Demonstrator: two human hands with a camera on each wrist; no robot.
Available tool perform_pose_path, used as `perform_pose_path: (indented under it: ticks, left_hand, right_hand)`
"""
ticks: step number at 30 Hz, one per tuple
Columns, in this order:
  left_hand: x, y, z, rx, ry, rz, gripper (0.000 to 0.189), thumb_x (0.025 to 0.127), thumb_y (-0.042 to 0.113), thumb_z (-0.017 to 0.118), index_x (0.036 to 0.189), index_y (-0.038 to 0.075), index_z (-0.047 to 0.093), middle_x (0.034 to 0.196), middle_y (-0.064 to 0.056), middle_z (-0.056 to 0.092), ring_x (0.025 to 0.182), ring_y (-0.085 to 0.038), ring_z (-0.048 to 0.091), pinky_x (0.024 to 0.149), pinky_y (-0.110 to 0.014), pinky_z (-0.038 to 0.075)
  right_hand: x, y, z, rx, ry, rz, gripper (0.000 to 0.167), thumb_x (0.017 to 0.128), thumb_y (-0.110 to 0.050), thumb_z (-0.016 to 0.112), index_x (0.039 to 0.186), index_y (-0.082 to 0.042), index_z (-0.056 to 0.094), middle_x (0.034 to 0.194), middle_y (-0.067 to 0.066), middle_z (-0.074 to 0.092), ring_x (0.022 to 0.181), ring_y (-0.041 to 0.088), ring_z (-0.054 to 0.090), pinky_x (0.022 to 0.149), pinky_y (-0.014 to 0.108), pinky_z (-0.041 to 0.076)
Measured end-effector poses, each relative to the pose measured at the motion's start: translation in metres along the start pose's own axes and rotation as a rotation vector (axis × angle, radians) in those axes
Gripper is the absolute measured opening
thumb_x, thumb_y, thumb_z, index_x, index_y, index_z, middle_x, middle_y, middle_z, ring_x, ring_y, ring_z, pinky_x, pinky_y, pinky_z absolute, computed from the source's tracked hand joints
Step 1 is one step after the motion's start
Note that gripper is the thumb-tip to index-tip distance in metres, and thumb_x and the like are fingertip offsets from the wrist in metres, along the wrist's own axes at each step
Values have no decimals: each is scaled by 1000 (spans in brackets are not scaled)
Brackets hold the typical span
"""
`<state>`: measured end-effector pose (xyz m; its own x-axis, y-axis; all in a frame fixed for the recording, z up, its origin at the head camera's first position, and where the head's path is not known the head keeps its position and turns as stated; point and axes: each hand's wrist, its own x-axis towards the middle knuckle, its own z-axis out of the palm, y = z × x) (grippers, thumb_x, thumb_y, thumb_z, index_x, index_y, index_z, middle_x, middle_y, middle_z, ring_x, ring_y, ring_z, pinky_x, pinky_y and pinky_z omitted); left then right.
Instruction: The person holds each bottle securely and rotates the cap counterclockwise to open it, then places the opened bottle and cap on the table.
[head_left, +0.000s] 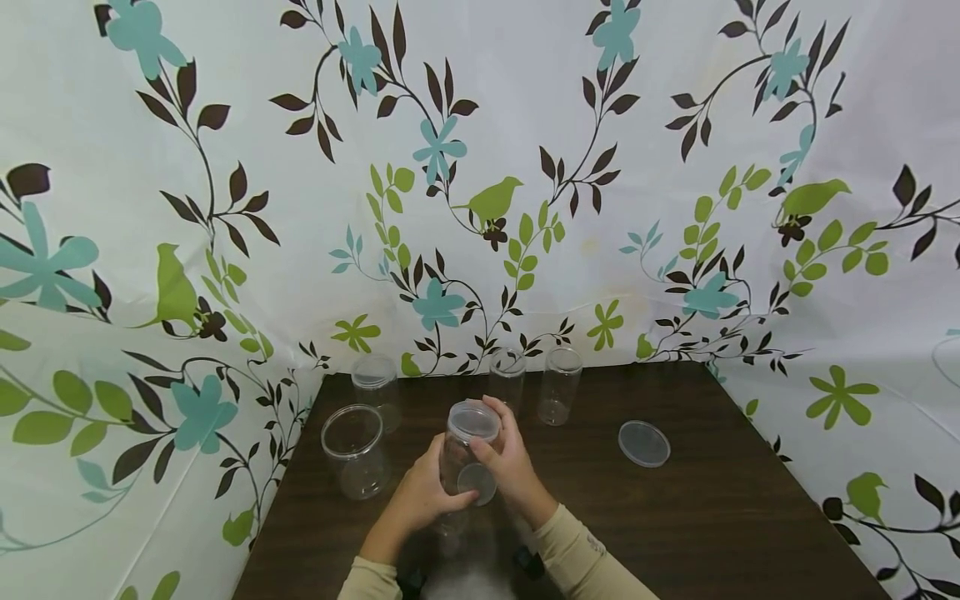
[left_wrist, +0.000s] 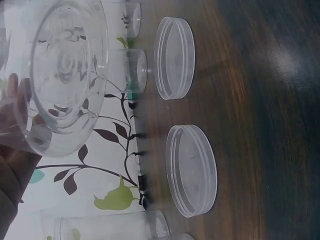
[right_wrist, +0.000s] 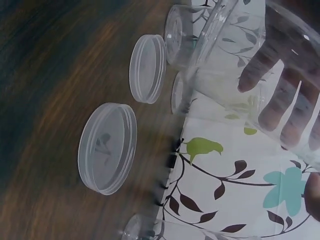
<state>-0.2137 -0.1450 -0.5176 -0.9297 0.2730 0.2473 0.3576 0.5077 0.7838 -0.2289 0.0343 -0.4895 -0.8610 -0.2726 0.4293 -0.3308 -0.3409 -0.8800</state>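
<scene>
Both hands hold a clear plastic jar [head_left: 459, 467] up over the table, and a translucent lid [head_left: 474, 419] shows on its top. My left hand [head_left: 422, 493] grips the jar's left side low down, thumb across the front. From the right, my right hand [head_left: 516, 467] curls around the upper part, with fingertips close to the lid's edge. The jar's round base [left_wrist: 65, 65] faces the left wrist camera. Fingers [right_wrist: 282, 102] show through its clear wall in the right wrist view. Two loose lids, one nearer [right_wrist: 107, 150] and one farther [right_wrist: 147, 69], lie flat on the table beneath.
A wide jar [head_left: 354, 454] with its mouth uncovered stands at the table's left. Behind it is a lidded jar [head_left: 375, 392]. Two slimmer jars [head_left: 561, 387] stand along the back edge. One lid [head_left: 643, 443] lies right of the hands on the dark wooden table [head_left: 720, 508]. Patterned cloth surrounds the table.
</scene>
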Motion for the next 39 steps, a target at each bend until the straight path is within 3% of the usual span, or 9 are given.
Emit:
perform_pose_path:
  ticks: [9,13,19,23,28,32,39]
  left_hand:
    - [0,-5,0,-80,-11,15,92,71,36,92,142,8,42,118,-10,66,104,-28,66,84,-45,52]
    - [1,-6,-2,-116,3,2,88,71,33,93,139,8,43,115,-7,66,101,-29,67,83,-44,54]
    - [3,-6,-5,-155,38,-23,79,70,27,94,131,9,47,111,-7,67,95,-37,66,77,-43,56]
    - [3,-7,-6,-141,45,-23,79,71,23,94,131,7,46,112,-7,66,96,-38,66,75,-35,56]
    - [2,-7,-6,-126,43,-13,78,71,21,93,132,7,45,111,-6,65,96,-35,67,77,-40,57]
    - [1,-6,-7,-121,28,-10,78,71,28,93,130,8,46,112,-9,66,93,-36,67,76,-43,57]
    - [-3,-2,-6,-109,7,-3,89,71,35,93,138,7,42,111,-7,66,93,-30,65,77,-45,54]
  right_hand:
    - [4,-1,-5,24,-79,40,70,101,-16,61,154,-6,16,161,26,27,137,15,47,107,29,43]
    - [4,-1,-2,17,-17,34,72,99,-14,62,153,-2,16,159,27,26,137,14,44,107,27,41]
    - [2,-2,4,-34,127,-20,63,97,-5,62,145,7,25,137,22,38,125,17,43,101,24,44]
    - [2,-2,5,-56,138,-3,56,99,-2,56,145,8,26,138,25,38,128,19,41,103,23,42]
    - [2,-3,3,-52,130,29,48,105,-6,50,145,8,28,146,28,39,134,15,42,105,23,39]
    - [5,0,1,-18,94,-1,41,108,-9,43,141,12,32,145,26,45,132,14,48,105,27,40]
    - [14,4,1,147,61,28,36,110,-16,32,134,6,47,135,9,60,126,21,56,107,34,42]
